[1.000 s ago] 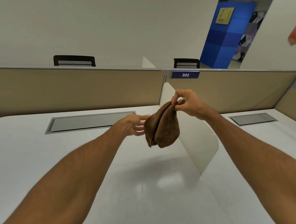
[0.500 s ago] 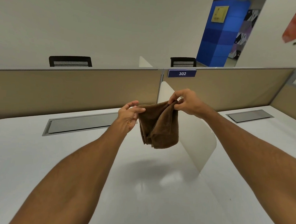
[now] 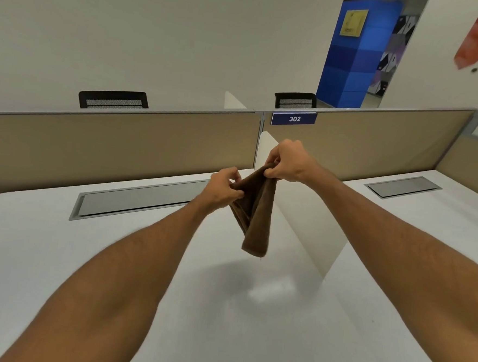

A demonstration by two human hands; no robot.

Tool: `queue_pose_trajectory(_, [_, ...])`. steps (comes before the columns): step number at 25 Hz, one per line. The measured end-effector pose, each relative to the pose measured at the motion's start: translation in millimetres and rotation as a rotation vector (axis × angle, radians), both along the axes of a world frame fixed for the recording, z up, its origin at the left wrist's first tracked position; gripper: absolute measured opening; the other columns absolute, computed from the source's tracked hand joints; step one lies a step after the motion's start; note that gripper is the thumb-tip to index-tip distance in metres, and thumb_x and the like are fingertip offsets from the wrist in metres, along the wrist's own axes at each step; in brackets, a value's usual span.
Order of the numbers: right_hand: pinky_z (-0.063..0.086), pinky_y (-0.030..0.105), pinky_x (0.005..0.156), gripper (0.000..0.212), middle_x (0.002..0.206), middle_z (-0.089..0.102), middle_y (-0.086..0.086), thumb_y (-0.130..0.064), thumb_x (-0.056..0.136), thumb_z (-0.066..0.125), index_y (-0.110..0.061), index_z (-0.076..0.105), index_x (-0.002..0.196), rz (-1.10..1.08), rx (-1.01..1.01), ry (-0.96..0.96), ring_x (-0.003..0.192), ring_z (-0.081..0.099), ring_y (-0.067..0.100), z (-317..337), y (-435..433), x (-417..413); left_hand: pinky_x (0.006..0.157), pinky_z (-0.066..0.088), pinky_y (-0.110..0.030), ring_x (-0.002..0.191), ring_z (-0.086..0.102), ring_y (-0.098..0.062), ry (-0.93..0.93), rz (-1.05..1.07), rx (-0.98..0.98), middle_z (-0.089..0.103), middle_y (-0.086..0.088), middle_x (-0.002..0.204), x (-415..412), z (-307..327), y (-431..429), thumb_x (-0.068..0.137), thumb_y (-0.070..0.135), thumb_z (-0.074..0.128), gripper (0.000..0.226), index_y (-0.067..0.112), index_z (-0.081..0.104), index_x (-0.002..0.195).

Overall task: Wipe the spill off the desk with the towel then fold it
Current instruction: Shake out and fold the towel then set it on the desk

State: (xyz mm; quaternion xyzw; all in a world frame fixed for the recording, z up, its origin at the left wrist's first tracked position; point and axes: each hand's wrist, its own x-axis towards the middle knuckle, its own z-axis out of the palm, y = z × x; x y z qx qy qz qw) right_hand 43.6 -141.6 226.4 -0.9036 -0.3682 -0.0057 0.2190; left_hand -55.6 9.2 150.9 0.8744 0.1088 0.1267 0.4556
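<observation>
A brown towel (image 3: 256, 218) hangs in the air above the white desk (image 3: 57, 253), doubled over and tapering down to a narrow bottom end. My left hand (image 3: 224, 189) pinches its upper left corner. My right hand (image 3: 288, 161) pinches the upper right corner, a little higher and farther back. The two hands are close together, so the cloth sags in folds between them. A faint shiny patch (image 3: 269, 291) shows on the desk below the towel; I cannot tell whether it is liquid or a light reflection.
A white divider panel (image 3: 308, 222) stands on the desk just right of the towel. A grey cable hatch (image 3: 134, 201) lies behind my left hand, another hatch (image 3: 403, 186) at the right. Beige partitions (image 3: 121, 144) with a blue 302 sign (image 3: 294, 118) close the back.
My left hand, open beside the hanging towel a second ago, has taken hold of its left corner. The towel briefly spread between the hands; now they are nearer and it hangs narrower.
</observation>
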Motion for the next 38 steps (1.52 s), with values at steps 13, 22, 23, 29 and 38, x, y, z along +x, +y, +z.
queue_pose_trajectory(13, [0.047, 0.018, 0.057, 0.015, 0.081, 0.065, 0.002, -0.003, 0.078, 0.076, -0.016, 0.068, 0.083, -0.073, 0.202, 0.238, 0.076, 0.06, 0.014, -29, -17, 14, 0.057, 0.049, -0.02, 0.079, 0.062, -0.021, 0.179, -0.041, 0.228, 0.063, -0.002, 0.075, 16, 35, 30, 0.073, 0.012, 0.083, 0.021, 0.01, 0.065, 0.082])
queue_pose_trajectory(22, [0.057, 0.028, 0.067, 0.005, 0.084, 0.066, 0.009, -0.005, 0.081, 0.066, -0.008, 0.063, 0.084, -0.017, 0.112, 0.48, 0.084, 0.065, 0.022, -67, -22, 50, 0.055, 0.058, -0.024, 0.078, 0.068, -0.021, 0.495, -0.213, 0.098, 0.065, -0.008, 0.086, 47, 18, 37, 0.073, 0.02, 0.084, 0.021, 0.011, 0.067, 0.081])
queue_pose_trajectory(23, [0.058, 0.029, 0.068, 0.005, 0.085, 0.066, 0.009, -0.005, 0.081, 0.065, -0.008, 0.063, 0.085, -0.026, 0.108, 0.504, 0.086, 0.065, 0.023, -72, -16, 58, 0.054, 0.057, -0.023, 0.077, 0.066, -0.02, 0.514, -0.212, 0.07, 0.065, -0.006, 0.085, 53, 12, 40, 0.074, 0.02, 0.084, 0.02, 0.012, 0.067, 0.081])
queue_pose_trajectory(29, [0.051, 0.033, 0.081, 0.033, 0.117, 0.06, 0.015, -0.006, 0.087, 0.064, -0.005, 0.056, 0.119, -0.243, 0.203, 0.339, 0.106, 0.058, 0.028, -130, 23, 103, 0.094, 0.051, -0.042, 0.115, 0.057, -0.031, 0.344, 0.19, 0.381, 0.058, -0.011, 0.128, 91, -63, 49, 0.084, 0.019, 0.067, 0.058, 0.017, 0.045, 0.137])
queue_pose_trajectory(38, [0.017, 0.045, 0.119, 0.055, 0.161, 0.018, 0.013, -0.033, 0.103, 0.027, -0.008, 0.018, 0.152, 0.015, -0.268, 0.136, 0.148, 0.016, 0.029, -267, 34, 69, 0.121, 0.012, -0.05, 0.151, 0.011, -0.026, 0.553, 0.036, 0.556, 0.012, -0.005, 0.164, 80, -189, 9, 0.104, 0.041, 0.022, 0.057, 0.017, 0.015, 0.155])
